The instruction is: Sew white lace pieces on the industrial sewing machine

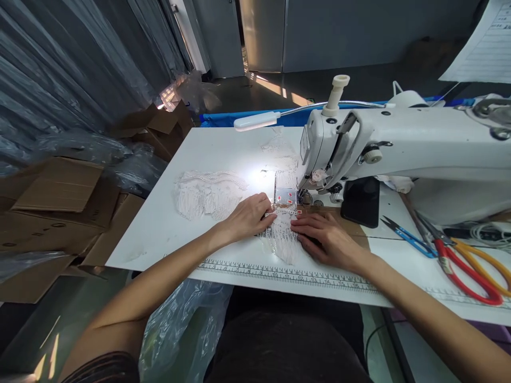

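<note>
A white fringed lace trim (pixel 284 239) lies on the machine table, its upper edge just in front of the presser foot (pixel 303 196) of a white sewing machine (pixel 319 143). At the trim's left edge is my left hand (pixel 249 215), fingers curled and thumb pressed in on the lace. My right hand (pixel 325 239) rests on the other side, fingers stretched out flat with their tips touching the trim. Under the lace's top edge is a metal plate (pixel 285 196) with red marks. Another bunch of white lace (pixel 209 194) lies to the left of my left hand.
A black phone (pixel 360 202), blue thread snips (pixel 411 236) and red- and orange-handled scissors (pixel 465 260) lie at right. A lamp (pixel 256 121) shines from above. A printed ruler (pixel 279 275) runs along the table's front edge. Cardboard boxes (pixel 59 213) stand left.
</note>
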Demonstrator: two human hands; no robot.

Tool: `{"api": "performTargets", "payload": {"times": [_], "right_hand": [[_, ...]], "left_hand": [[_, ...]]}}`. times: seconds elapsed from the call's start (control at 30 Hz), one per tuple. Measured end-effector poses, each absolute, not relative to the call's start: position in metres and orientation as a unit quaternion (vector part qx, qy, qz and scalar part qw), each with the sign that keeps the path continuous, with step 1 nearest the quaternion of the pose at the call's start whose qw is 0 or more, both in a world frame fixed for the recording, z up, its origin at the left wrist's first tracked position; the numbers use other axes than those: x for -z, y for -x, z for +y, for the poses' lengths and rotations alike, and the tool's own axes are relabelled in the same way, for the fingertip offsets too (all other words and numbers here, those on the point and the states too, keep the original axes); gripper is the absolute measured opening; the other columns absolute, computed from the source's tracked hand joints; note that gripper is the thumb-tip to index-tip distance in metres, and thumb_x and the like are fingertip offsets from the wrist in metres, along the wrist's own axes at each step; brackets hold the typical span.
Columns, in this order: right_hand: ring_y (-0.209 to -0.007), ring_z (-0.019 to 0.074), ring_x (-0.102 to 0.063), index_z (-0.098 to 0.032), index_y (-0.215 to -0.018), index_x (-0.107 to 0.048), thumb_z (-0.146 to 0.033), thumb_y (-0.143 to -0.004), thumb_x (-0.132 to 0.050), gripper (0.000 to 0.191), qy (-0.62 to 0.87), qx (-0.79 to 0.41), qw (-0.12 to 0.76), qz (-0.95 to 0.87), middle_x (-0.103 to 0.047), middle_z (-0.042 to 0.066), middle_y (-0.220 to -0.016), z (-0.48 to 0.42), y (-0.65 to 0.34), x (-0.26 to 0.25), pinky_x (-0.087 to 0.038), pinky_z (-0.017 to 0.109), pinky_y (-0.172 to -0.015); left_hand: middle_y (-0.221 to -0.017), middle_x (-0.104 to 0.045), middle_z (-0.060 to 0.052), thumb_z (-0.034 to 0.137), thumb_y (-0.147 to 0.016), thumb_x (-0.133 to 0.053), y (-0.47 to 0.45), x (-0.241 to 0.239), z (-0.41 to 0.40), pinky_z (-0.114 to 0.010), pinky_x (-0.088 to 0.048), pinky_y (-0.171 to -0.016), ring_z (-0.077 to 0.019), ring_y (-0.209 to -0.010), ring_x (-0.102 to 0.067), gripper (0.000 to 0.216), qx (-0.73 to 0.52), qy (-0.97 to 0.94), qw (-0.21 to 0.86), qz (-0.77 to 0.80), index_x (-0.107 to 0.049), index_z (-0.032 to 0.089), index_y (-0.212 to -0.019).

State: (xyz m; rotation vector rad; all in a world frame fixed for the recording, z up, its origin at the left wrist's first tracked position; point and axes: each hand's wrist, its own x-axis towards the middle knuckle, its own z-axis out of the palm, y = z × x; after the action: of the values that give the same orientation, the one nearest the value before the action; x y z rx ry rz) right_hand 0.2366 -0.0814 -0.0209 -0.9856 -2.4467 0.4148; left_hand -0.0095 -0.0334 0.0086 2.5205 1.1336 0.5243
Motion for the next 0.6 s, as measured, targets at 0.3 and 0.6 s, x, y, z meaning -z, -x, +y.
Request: {"api": "performTargets", "payload": {"times": [0.3, 0.6], "right_hand": [[-0.104, 0.0240, -0.060, -0.019, -0.101, -0.068, -0.024, -0.095, -0.051, 0.019, 0.371, -0.174, 0.215, -0.886, -0.069, 0.008, -0.107, -0.087, -0.233, 0.015, -0.047, 0.046, -0.091], [-0.113, 0.0256, -0.060, -0.019, -0.116, -0.066, -0.022, -0.094, -0.048, 0.028, 0.377, -0.162, 0.284, -0.866, -0.065, 0.010, -0.121, -0.077, -0.245, 0.015, -0.050, 0.048, -0.097]], "left_hand": [[-0.102, -0.063, -0.010, 0.040, -0.084, -0.068, -0.005, -0.009, -0.038, -0.027, -0.052, -0.062, -0.0143, -0.077, -0.063, 0.044, -0.250, -0.722, 0.473, 0.439, -0.049, 0.017, -0.116], [-0.108, -0.063, -0.017, 0.018, -0.091, -0.054, 0.026, -0.014, -0.030, -0.025, -0.043, -0.049, -0.0175, -0.071, -0.062, 0.032, -0.191, -0.862, 0.021, 0.469, -0.053, 0.011, -0.122]]}}
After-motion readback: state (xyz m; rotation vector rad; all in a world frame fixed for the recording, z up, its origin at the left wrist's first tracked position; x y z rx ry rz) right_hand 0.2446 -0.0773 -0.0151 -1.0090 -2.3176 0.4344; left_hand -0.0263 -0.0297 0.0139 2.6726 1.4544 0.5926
